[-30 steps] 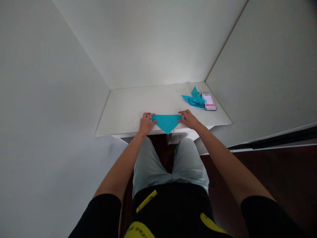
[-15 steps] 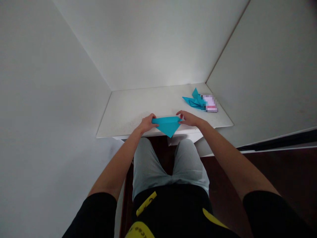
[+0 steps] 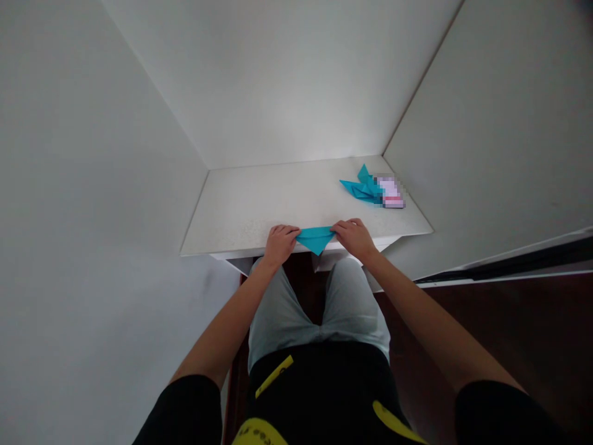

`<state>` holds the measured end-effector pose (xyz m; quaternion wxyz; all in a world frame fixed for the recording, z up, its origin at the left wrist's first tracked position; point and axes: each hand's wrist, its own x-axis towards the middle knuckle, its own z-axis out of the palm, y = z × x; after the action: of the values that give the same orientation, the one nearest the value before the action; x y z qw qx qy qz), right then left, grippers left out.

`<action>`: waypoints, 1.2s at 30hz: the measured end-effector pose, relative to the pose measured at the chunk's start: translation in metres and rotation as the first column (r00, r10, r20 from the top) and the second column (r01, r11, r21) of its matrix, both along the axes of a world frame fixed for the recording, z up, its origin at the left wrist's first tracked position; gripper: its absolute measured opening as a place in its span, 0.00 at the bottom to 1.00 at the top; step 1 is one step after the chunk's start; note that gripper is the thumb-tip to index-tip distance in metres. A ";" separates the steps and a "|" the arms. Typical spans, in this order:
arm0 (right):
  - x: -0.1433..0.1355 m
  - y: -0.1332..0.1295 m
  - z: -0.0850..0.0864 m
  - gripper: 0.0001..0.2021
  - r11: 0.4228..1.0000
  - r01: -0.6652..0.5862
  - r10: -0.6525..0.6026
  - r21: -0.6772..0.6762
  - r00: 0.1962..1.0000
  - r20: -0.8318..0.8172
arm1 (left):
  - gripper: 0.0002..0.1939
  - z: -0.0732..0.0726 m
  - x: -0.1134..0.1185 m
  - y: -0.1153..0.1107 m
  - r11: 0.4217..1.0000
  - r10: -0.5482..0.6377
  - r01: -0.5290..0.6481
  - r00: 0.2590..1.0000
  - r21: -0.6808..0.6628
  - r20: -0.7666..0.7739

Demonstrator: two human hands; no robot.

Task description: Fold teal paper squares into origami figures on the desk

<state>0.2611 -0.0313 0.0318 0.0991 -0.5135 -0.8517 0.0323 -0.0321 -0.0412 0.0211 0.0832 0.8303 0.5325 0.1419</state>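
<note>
Between my hands a sheet of blue paper point(image 3: 315, 240) lies folded at the front edge of the white table, its pointed corner hanging over toward me. My left hand point(image 3: 281, 242) is closed on the paper's left end, fingers pressed down along the top fold. At the opposite end my right hand point(image 3: 354, 237) grips the paper in the same way, fingers bent. Both hands partly hide the paper's ends.
A folded blue paper figure point(image 3: 365, 188) rests at the table's back right, touching a blurred pink and white item point(image 3: 391, 193). The white tabletop point(image 3: 250, 201) meets walls at the left, back and right. My legs are below its front edge.
Both hands have moved inward and now press on the ends of the paper's top fold. The paper sits slightly lower and its visible part is narrower.
</note>
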 end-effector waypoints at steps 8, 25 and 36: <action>-0.028 -0.046 -0.015 0.28 0.995 0.069 -0.061 0.066 0.991 -0.116 | 0.36 -0.019 0.003 -0.040 0.998 -0.034 0.036 0.999 0.059 -0.029; -0.052 -0.029 -0.052 0.40 1.000 0.018 -0.016 0.005 0.981 -0.194 | 0.40 -0.026 0.002 -0.038 0.998 -0.016 0.018 0.999 0.058 -0.032; -0.008 -0.035 -0.043 0.39 0.997 0.075 -0.075 -0.004 0.991 -0.113 | 0.37 -0.026 0.002 -0.038 0.997 -0.003 0.004 1.000 0.072 -0.014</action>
<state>0.2529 -0.0663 -0.0111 0.1486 -0.5425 -0.8248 0.0574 -0.0299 -0.0791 -0.0046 0.0496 0.8348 0.5259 0.1551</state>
